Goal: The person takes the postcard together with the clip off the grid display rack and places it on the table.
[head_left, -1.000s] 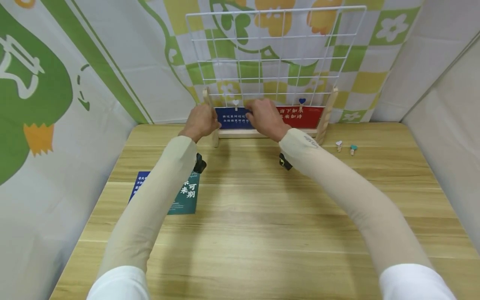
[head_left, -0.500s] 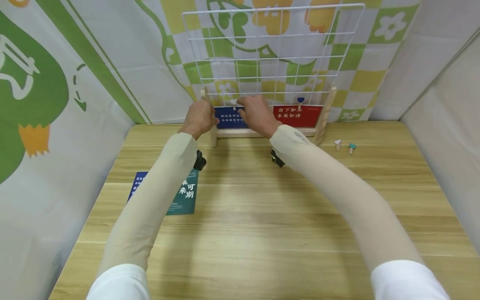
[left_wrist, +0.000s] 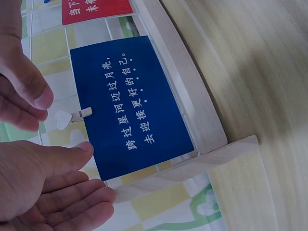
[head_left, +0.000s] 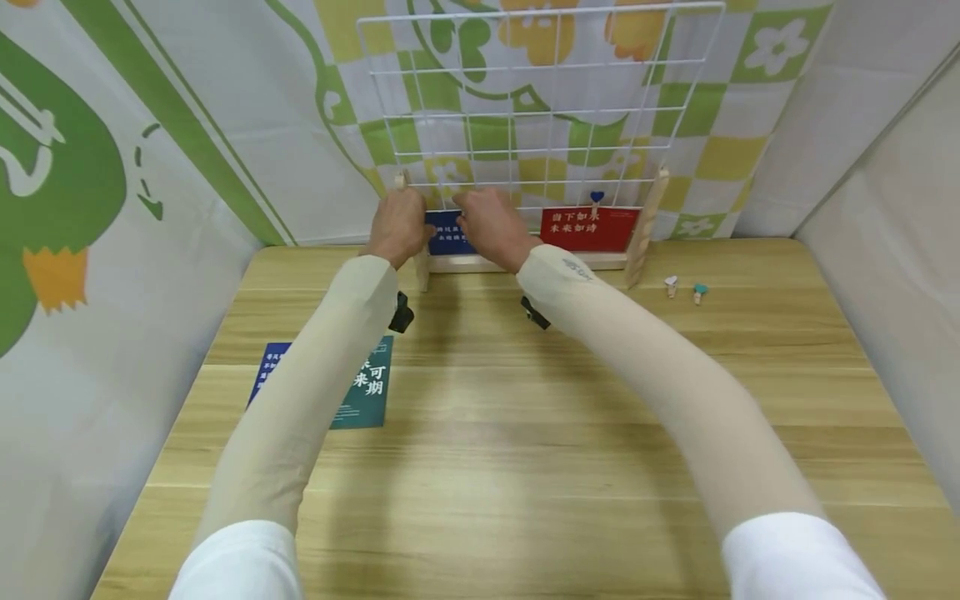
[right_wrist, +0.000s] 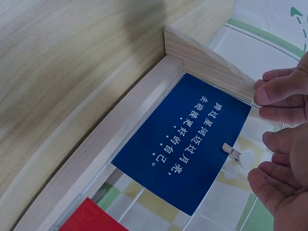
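A blue card (left_wrist: 130, 110) with white writing hangs from the bottom of the white wire grid (head_left: 525, 112), held by a small clothespin with a white heart (left_wrist: 72, 117). My left hand (head_left: 399, 223) is beside the left wooden post (left_wrist: 192, 168); in the left wrist view its thumb tip is right at the card's top edge, with the fingers loosely bent near the corner. Close to the heart is my right hand (head_left: 491, 225), its thumb and fingers parted around the clothespin in the right wrist view. To the right hangs a red card (head_left: 588, 229) under a blue-heart clothespin (head_left: 597, 200).
Two more clothespins lie on the table right of the stand, one with a white heart (head_left: 671, 286) and one with a teal heart (head_left: 700, 292). A teal card (head_left: 367, 392) and another blue card (head_left: 270, 362) lie at left, partly under my left arm.
My right hand has moved left along the grid toward my left hand, uncovering more of the red card and covering the white-heart clothespin in the head view. The left hand stays by the post.
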Available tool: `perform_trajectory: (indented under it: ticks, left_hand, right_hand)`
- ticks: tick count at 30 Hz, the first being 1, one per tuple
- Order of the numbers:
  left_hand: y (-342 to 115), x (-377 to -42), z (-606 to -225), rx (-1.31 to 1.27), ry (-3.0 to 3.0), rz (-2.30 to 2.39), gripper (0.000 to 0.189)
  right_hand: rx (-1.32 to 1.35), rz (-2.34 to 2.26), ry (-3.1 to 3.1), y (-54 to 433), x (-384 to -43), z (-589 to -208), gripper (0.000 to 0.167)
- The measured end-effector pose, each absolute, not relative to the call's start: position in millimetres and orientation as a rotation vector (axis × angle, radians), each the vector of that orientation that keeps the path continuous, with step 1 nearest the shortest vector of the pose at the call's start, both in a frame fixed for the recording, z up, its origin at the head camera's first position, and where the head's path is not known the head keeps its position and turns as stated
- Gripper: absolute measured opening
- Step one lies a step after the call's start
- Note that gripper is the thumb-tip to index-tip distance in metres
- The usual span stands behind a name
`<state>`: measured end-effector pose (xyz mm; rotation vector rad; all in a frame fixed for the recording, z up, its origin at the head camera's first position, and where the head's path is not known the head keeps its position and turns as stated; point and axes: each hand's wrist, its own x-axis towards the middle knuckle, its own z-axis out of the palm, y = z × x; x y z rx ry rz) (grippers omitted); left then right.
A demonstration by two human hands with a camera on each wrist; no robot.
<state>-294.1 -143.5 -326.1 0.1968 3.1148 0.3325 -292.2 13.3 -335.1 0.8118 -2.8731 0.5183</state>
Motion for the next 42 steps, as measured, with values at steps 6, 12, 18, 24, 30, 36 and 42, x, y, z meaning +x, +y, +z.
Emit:
perform_trajectory:
  ticks: [6, 12, 18, 24, 30, 36, 42]
  left_hand:
    - [-140.2, -296.7, -326.6, 0.228, 3.159, 0.264, 0.027]
    - [-134.4, -299.3, -328.6, 0.246, 3.177, 0.194, 0.020]
    - [-128.8, -302.4, -334.5, 0.254, 3.213, 0.187, 0.016]
    - [-126.3, -302.3, -337.6, 0.267, 3.240, 0.169, 0.015]
    - [-125.8, -303.1, -342.3, 0.284, 3.282, 0.188, 0.015]
    - [-126.2, -305.1, -347.0, 0.296, 3.328, 0.210, 0.016]
    - [-129.8, -308.1, -350.9, 0.326, 3.361, 0.226, 0.016]
  right_hand:
    - [0.819, 0.473, -2.865, 9.1, -294.0, -336.5, 0.018]
    - [0.830, 0.441, -2.877, 5.7, -294.0, -337.3, 0.018]
    - [0.865, 0.391, -2.828, 3.2, -296.4, -340.3, 0.019]
    - [0.862, 0.259, -2.851, -3.4, -297.9, -339.9, 0.024]
    - [0.824, 0.119, -2.934, -12.1, -298.4, -337.2, 0.022]
    - [0.778, 0.162, -2.954, -17.3, -304.0, -340.3, 0.024]
    - [0.746, 0.137, -2.955, -21.8, -309.4, -342.2, 0.025]
